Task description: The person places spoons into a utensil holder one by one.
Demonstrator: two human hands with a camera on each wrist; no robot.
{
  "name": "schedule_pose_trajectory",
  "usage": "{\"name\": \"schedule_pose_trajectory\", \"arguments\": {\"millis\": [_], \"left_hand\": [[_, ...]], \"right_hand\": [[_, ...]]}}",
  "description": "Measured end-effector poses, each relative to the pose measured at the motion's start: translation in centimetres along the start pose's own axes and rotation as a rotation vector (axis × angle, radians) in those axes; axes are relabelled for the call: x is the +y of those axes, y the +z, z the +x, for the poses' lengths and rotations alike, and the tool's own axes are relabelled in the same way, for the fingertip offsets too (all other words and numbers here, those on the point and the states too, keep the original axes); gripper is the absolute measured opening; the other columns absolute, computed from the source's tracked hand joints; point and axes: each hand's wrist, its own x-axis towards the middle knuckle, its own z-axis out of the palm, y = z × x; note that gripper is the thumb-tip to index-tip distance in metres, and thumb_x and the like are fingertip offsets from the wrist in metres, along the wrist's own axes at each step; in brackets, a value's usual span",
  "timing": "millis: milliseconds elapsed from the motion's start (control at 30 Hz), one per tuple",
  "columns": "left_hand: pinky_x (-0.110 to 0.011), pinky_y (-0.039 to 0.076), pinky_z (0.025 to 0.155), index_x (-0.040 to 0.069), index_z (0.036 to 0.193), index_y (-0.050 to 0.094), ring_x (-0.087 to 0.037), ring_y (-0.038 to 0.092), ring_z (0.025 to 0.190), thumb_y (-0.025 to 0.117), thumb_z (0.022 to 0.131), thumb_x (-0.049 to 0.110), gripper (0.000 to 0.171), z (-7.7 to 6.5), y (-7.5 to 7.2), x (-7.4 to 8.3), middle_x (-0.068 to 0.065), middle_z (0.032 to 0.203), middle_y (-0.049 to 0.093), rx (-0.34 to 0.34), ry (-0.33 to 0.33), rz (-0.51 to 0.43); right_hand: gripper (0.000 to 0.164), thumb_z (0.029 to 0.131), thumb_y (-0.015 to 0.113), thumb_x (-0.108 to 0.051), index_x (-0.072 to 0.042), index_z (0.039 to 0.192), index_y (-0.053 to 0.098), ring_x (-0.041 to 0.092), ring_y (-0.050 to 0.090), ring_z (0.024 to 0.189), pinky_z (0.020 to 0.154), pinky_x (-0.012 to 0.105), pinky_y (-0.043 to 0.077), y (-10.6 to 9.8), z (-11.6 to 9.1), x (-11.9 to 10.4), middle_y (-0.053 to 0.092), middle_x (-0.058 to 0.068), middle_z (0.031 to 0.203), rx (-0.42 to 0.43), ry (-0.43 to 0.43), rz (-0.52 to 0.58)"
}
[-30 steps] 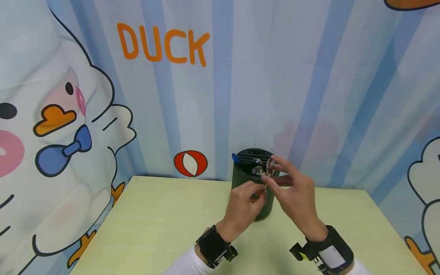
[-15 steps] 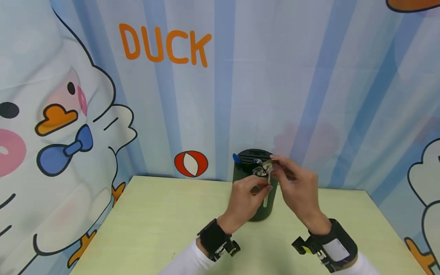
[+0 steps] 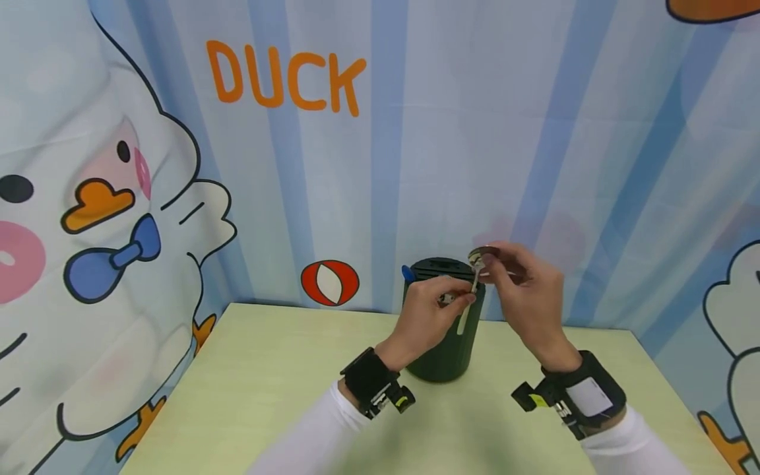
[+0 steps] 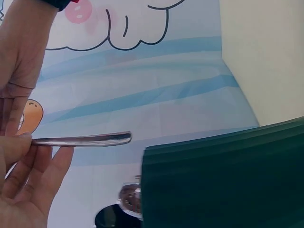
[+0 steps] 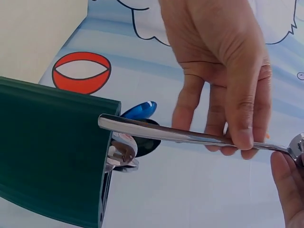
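Note:
A metal spoon [image 5: 166, 132] is held in front of and above the dark green utensil holder [image 3: 442, 359]. My left hand [image 3: 429, 315] pinches the middle of its handle between thumb and fingers. The handle's tail hangs below, in front of the holder's wall. My right hand [image 3: 531, 300] has its thumb and fingers at the spoon's bowl end, to the upper right. In the right wrist view, the right hand's fingertips [image 5: 285, 185] sit just under the neck by the bowl. Fingers partly cover the bowl in the head view.
Inside the holder stand a blue utensil [image 5: 141, 110], a black one [image 5: 148, 142] and shiny metal pieces [image 5: 122, 152]. The holder is near the back edge of a pale yellow table [image 3: 297, 389]. A duck-print curtain [image 3: 451, 132] hangs behind.
Both hands have risen and shifted right with the spoon, away from the holder's opening. The right hand has turned about the bowl, and more of the handle now shows below the left fingers.

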Motion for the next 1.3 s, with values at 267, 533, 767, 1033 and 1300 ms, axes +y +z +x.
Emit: {"name": "schedule_pose_trajectory", "arguments": {"millis": [267,533,767,1033,1300], "left_hand": [[-0.011,0.053,0.070,0.004,0.107,0.072,-0.016,0.070,0.081,0.066,0.094,0.011,0.016,2.4,-0.3,0.2,-0.009,0.094,0.074,-0.050,-0.017,-0.001],[-0.012,0.053,0.079,0.006,0.115,0.068,-0.016,0.069,0.092,0.061,0.098,0.014,0.020,4.0,-0.6,-0.4,-0.009,0.104,0.073,-0.090,-0.033,0.006],[-0.013,0.050,0.090,0.006,0.123,0.063,-0.017,0.066,0.102,0.056,0.101,0.014,0.024,4.8,-0.7,-1.0,-0.011,0.113,0.069,-0.134,-0.059,-0.032],[-0.013,0.049,0.091,0.006,0.126,0.060,-0.019,0.066,0.105,0.053,0.102,0.015,0.026,5.8,-0.2,-2.5,-0.012,0.116,0.069,-0.156,-0.111,0.001],[-0.014,0.050,0.089,0.007,0.117,0.064,-0.017,0.066,0.100,0.056,0.101,0.016,0.020,5.8,0.4,-3.3,-0.009,0.109,0.070,-0.137,-0.132,0.029]], "right_hand": [[0.018,0.093,0.063,0.001,0.002,0.110,0.069,0.001,0.071,0.081,0.069,0.008,0.054,-0.1,1.5,1.0,0.072,0.018,0.101,0.041,-0.035,-0.070],[0.016,0.094,0.060,0.002,0.004,0.110,0.066,0.030,0.074,0.078,0.072,0.005,0.052,-0.1,3.1,1.5,0.071,0.018,0.097,0.016,-0.152,-0.138],[0.014,0.096,0.060,-0.001,0.004,0.107,0.066,0.032,0.073,0.077,0.072,0.005,0.052,0.1,4.0,2.2,0.071,0.019,0.097,0.019,-0.167,-0.150],[0.012,0.097,0.059,-0.002,0.002,0.104,0.067,0.029,0.073,0.071,0.072,0.004,0.051,1.0,3.9,4.7,0.072,0.016,0.095,0.025,-0.145,-0.147],[0.010,0.097,0.059,-0.003,0.001,0.103,0.067,0.027,0.071,0.068,0.071,0.000,0.047,1.5,2.9,6.7,0.072,0.017,0.089,0.011,-0.125,-0.168]]}}
